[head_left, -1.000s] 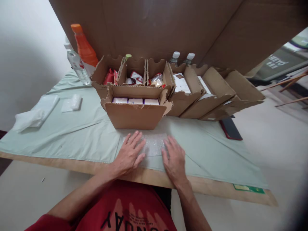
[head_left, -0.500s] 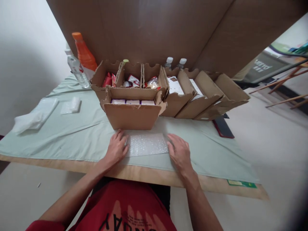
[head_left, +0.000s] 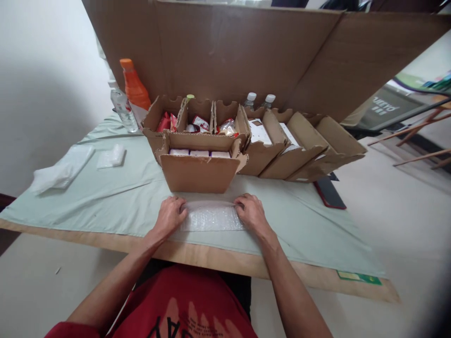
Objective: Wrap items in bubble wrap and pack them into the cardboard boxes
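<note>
White lettering on the grey fabric panel (head_left: 382,110) at far right is too blurred for me to read surely. On my red cloth shirt (head_left: 186,305), large black letters are partly cut off, an A and a Y showing, with tiny lines beside them. Red-marked print on the clear plastic bottle (head_left: 123,110), beside the orange plastic bottle (head_left: 136,89), is too small to read. My clear rectangular sheet of bubble wrap (head_left: 213,218) looks glossy and dimpled, lying wide across the pale green tablecloth (head_left: 299,230), just in front of the brown cardboard box (head_left: 200,176) with its white-topped packs (head_left: 199,153). My left hand (head_left: 171,216) pinches its far left corner, fingers and thumb together; my right hand (head_left: 252,213) likewise pinches the far right corner.
</note>
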### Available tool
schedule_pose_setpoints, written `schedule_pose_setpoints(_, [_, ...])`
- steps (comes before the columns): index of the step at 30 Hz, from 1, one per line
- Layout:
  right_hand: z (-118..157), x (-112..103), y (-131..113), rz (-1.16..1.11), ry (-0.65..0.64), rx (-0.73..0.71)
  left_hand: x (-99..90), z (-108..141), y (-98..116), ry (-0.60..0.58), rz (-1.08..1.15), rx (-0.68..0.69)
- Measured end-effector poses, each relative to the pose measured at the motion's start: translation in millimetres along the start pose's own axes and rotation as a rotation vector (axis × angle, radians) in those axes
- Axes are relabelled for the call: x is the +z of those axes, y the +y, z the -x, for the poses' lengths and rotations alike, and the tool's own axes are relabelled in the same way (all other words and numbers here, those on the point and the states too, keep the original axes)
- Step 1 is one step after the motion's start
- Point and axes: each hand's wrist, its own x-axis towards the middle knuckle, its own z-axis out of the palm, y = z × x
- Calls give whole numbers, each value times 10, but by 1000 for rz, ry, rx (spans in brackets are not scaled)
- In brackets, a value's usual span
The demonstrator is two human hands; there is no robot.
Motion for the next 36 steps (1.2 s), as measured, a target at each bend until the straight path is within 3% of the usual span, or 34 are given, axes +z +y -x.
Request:
schedule_pose_setpoints(5, [35, -361, -196, -85, 108, -42, -339, 51, 119, 128, 136, 36])
schedule_pose_setpoints(9, [229, -631, -351, -143, 305, -103, -485, 182, 122, 248, 186, 161])
schedule_pose_setpoints(11, [394, -583, -356, -148, 333, -140, -419, 276, 36, 205, 169, 259])
schedule_pose_setpoints(13, [587, -423, -307, -125, 263, -169, -291, 376, -81, 115, 134, 312])
schedule_pose_setpoints(16, [865, -170, -180, -88, 111, -209, -125, 508, -246, 26, 106, 318])
schedule_pose_setpoints(19, [1026, -125, -60, -69, 47, -198, -126, 580, -329, -22, 95, 314])
schedule_pose_setpoints(22, [1003, -245, -51, -87, 66, -136, -241, 575, -261, -7, 104, 254])
schedule_pose_setpoints(25, [832, -279, -255, -88, 102, -92, -252, 502, -13, 27, 110, 267])
schedule_pose_setpoints(27, [696, -177, -485, -54, 74, -104, -139, 436, 186, -15, 69, 360])
schedule_pose_setpoints(30, [568, 71, -767, 11, -92, -171, 111, 361, 349, -188, -58, 436])
schedule_pose_setpoints(33, [595, 215, -740, 60, -210, -192, 239, 359, 234, -310, -200, 411])
schedule_pose_setpoints(36, [724, 156, -441, 132, -183, -130, 181, 413, -15, -265, -296, 346])
